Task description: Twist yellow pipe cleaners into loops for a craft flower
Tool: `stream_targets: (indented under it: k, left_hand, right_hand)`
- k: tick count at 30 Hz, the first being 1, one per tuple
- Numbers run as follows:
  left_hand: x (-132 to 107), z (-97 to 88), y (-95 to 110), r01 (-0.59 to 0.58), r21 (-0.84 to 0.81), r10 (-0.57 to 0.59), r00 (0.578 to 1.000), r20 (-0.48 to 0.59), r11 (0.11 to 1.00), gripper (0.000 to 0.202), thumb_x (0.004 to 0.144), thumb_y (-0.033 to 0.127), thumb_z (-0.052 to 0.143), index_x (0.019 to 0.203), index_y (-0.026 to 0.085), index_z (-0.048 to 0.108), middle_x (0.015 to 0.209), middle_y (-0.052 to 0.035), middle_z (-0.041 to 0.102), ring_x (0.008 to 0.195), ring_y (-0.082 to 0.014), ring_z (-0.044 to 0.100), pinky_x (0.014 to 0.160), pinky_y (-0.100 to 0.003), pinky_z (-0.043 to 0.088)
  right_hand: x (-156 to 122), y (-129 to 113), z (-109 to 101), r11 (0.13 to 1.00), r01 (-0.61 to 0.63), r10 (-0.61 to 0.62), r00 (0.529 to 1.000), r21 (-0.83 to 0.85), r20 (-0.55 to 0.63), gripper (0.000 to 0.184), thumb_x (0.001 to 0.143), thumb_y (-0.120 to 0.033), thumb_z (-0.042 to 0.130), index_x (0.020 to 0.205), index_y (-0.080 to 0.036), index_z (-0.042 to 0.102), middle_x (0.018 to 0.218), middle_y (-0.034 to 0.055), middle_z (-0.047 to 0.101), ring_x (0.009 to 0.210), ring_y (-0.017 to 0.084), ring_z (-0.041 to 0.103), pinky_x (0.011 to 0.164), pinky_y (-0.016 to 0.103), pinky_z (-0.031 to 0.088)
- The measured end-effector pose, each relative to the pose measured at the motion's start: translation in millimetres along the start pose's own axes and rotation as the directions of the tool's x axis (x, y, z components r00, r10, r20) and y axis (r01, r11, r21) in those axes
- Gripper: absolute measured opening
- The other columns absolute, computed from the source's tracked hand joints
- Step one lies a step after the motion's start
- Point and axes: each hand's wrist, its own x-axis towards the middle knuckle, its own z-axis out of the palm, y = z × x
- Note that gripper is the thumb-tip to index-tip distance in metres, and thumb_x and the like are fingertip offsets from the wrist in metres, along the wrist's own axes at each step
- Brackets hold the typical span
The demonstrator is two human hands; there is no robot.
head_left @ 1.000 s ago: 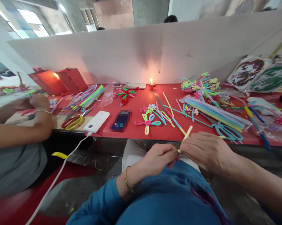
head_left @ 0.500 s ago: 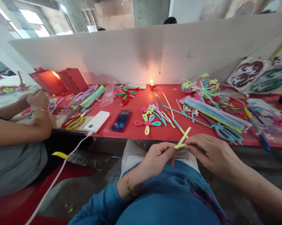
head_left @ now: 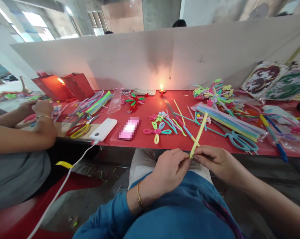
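Both my hands meet over my lap, just in front of the red table [head_left: 145,141]. My left hand [head_left: 169,169] and my right hand [head_left: 214,162] each pinch the lower end of a yellow pipe cleaner [head_left: 198,134], which sticks up and away from me over the table edge. The fingers of both hands are closed around it. On the table right ahead lie a small pipe-cleaner flower [head_left: 156,130] in pink, yellow and blue, and several loose coloured pipe cleaners [head_left: 176,121].
A lit candle [head_left: 161,89] burns at the back by the white partition. Blue scissors [head_left: 241,140], a bundle of pipe cleaners [head_left: 227,119], a white power bank [head_left: 103,129] with cable, a phone [head_left: 129,128] and yellow-red scissors [head_left: 77,130] lie on the table. Another person's hands [head_left: 40,108] work at the left.
The yellow pipe cleaner now stands longer and straighter above my fingers, where before only a short bent piece showed. My hands have stayed close together; the phone screen has lit up.
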Motion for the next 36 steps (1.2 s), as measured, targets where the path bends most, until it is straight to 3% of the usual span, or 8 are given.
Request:
stream_targets:
  k: [4,8,14,21,24,28,31,36]
  left_hand:
    - [0,0.5,4,0.128,-0.29,-0.118,0.992,0.052,0.948,0.025,0.083,0.028,0.039,0.067,0.015,0.053,0.062,0.0012,0.047,0.059,-0.0094,0.041,0.056,-0.022,0.034]
    - [-1,3.5,2,0.293,-0.682,-0.207,0.956,0.208,0.67,0.028,0.078,0.038,0.047,0.067,0.013,0.053,0.05,0.0044,0.042,0.046,-0.0064,0.038,0.047,-0.021,0.032]
    - [-4,4.7,-6,0.366,-0.804,-0.132,0.929,0.346,0.469,0.027,0.075,0.038,0.054,0.07,0.012,0.059,0.04,0.0063,0.042,0.035,-0.0045,0.037,0.041,-0.019,0.029]
    - [-6,15.4,-20,0.517,-0.82,-0.062,0.853,0.519,0.244,0.029,0.075,0.042,0.053,0.074,0.014,0.055,0.036,0.0073,0.043,0.029,-0.0069,0.04,0.037,-0.02,0.03]
    - [-5,17.0,-20,0.421,-0.753,-0.165,0.904,0.394,0.507,0.034,0.079,0.046,0.043,0.079,0.014,0.054,0.053,0.0011,0.055,0.046,-0.0105,0.052,0.049,-0.023,0.039]
    - [-5,13.9,-16,-0.007,-0.196,-0.029,0.983,-0.179,0.98,0.024,0.077,0.036,0.054,0.091,0.016,0.056,0.09,-0.0065,0.06,0.085,-0.0161,0.052,0.076,-0.03,0.041]
    - [-5,13.0,-15,-0.173,0.142,0.205,0.946,-0.252,0.975,0.015,0.082,0.026,0.047,0.086,0.017,0.058,0.087,-0.0064,0.06,0.084,-0.0158,0.052,0.077,-0.03,0.041]
    - [-5,12.5,-19,-0.137,0.25,0.201,0.947,-0.252,0.959,0.018,0.084,0.024,0.043,0.082,0.017,0.06,0.08,-0.0048,0.063,0.076,-0.0145,0.054,0.072,-0.028,0.041]
  right_hand:
    - [-1,-1,-1,0.997,0.082,-0.081,0.996,0.007,-0.028,0.015,0.079,-0.017,0.049,0.078,-0.022,0.064,0.074,0.0004,0.066,0.067,0.014,0.061,0.06,0.022,0.048]
    - [-3,2,4,0.978,0.171,-0.157,0.981,0.121,-0.113,0.015,0.077,-0.014,0.051,0.074,-0.021,0.064,0.068,0.0004,0.065,0.063,0.012,0.061,0.058,0.021,0.048]
    - [-6,8,13,0.9,0.111,-0.108,0.994,0.422,-0.029,0.011,0.079,-0.021,0.053,0.082,-0.018,0.063,0.061,0.0002,0.063,0.055,0.012,0.059,0.049,0.02,0.048]
    - [-8,6,14,0.908,0.415,-0.418,0.887,-0.062,-0.196,0.015,0.08,-0.016,0.048,0.075,-0.021,0.061,0.066,0.0023,0.066,0.06,0.014,0.061,0.058,0.024,0.049]
    - [-8,8,17,0.956,0.279,-0.293,0.928,-0.091,-0.23,0.018,0.079,-0.016,0.046,0.072,-0.02,0.061,0.065,0.0021,0.065,0.06,0.014,0.061,0.056,0.023,0.048]
    - [-7,11,22,0.997,-0.07,0.057,0.962,-0.038,-0.267,0.017,0.076,-0.022,0.049,0.069,-0.017,0.064,0.064,0.0035,0.066,0.059,0.018,0.062,0.055,0.026,0.048]
    - [-8,10,25,0.99,-0.139,0.143,0.961,0.031,-0.237,0.018,0.076,-0.023,0.049,0.07,-0.016,0.064,0.064,0.0039,0.066,0.059,0.018,0.061,0.054,0.026,0.048]
    - [-6,10,25,0.997,-0.024,0.034,0.988,0.071,-0.148,0.019,0.08,-0.022,0.045,0.076,-0.017,0.063,0.065,0.0024,0.064,0.059,0.016,0.061,0.051,0.023,0.048]
